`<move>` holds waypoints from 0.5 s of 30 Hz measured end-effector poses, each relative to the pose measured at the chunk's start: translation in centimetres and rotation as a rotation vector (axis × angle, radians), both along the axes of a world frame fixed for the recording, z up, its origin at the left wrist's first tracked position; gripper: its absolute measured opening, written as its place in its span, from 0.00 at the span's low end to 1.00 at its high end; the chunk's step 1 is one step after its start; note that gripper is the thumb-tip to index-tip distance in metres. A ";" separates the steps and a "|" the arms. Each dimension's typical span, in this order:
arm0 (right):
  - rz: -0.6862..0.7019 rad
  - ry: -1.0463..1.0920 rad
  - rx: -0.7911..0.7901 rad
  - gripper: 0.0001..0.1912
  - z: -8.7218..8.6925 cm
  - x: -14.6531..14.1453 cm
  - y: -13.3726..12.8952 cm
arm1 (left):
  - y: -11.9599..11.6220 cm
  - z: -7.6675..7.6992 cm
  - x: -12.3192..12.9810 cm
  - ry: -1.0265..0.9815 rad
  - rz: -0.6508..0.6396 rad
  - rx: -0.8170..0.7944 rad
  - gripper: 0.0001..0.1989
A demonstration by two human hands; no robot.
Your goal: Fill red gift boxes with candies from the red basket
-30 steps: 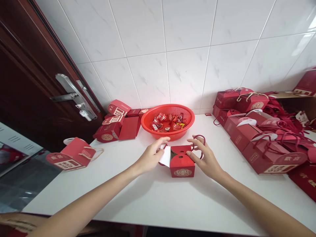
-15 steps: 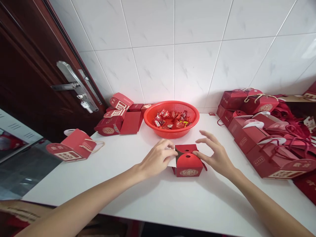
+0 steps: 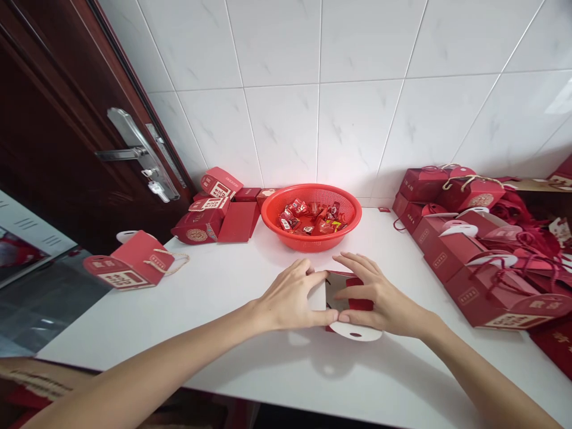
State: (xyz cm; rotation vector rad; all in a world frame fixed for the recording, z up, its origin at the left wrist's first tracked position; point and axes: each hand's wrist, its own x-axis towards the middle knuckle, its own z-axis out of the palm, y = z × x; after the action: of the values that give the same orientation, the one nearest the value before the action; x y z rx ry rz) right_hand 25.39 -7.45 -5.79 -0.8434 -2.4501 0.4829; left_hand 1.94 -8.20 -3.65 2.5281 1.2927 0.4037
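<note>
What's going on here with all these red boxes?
A person's left hand is at the left side of an open red box on a white table; the right hand spreads over its opening. The near flap bends outward, white side up. Behind sits a red basket of wrapped packets, with more boxes on both sides.

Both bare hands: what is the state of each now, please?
Left hand: partly open, fingertips touching the red cardboard box.
Right hand: open, thumb at the box's white-lined front flap.
</note>
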 end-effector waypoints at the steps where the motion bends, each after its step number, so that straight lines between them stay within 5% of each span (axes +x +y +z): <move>1: -0.009 -0.036 0.046 0.16 0.2 0.0 -0.1 | 0.0 0.1 0.0 0.007 0.000 -0.014 0.26; 8: -0.167 -0.027 -0.055 0.20 1.9 2.4 -0.6 | -0.3 0.3 0.2 0.040 0.027 0.003 0.29; 15: -0.305 -0.091 -0.185 0.24 1.2 4.6 1.0 | 0.0 -0.1 0.1 0.001 0.038 0.065 0.32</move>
State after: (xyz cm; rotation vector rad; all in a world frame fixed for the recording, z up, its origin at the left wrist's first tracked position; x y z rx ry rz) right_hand 29.97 -6.44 -4.60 -1.3177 -2.3234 0.5729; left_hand 2.03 -8.18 -3.74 2.5600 1.3513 0.4602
